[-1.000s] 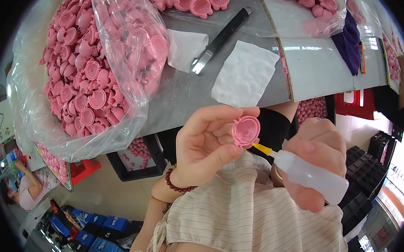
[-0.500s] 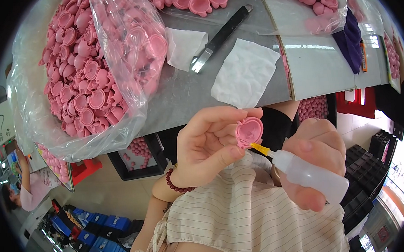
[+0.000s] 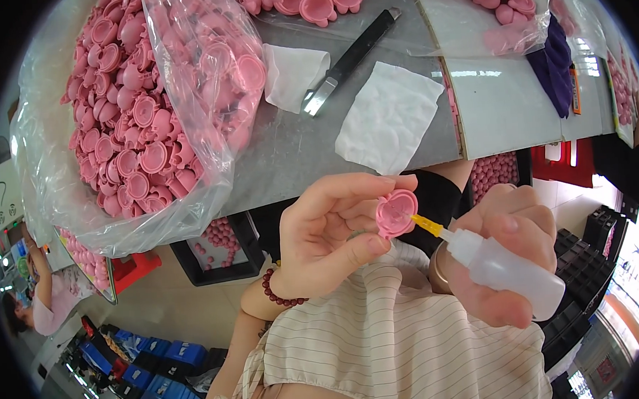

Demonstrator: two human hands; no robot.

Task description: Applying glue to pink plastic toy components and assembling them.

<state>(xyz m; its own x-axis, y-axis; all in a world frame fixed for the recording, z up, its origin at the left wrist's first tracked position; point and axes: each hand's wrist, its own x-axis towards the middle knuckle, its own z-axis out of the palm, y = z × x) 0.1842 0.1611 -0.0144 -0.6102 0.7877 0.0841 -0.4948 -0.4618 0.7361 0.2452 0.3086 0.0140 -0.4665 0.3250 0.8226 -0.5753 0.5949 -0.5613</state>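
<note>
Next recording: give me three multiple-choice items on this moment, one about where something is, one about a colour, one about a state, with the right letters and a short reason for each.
1. Where does the yellow tip of the squeeze bottle sit?
A. Against the pink cap
B. Inside the clear bag
C. On a white cloth

2. What colour is the bead bracelet on the left wrist?
A. Green
B. Dark red
C. White

3. How is the pink cap kept in place?
A. Lying flat on the grey table
B. Pinched in the fingers of the left hand
C. Hanging from a hook

Key: 1 A, the tip meets the cap's rim while the right hand grips the bottle. 2 B, the beads show dark red. 3 B, the thumb and fingers close around the cap, below the table edge.
</note>
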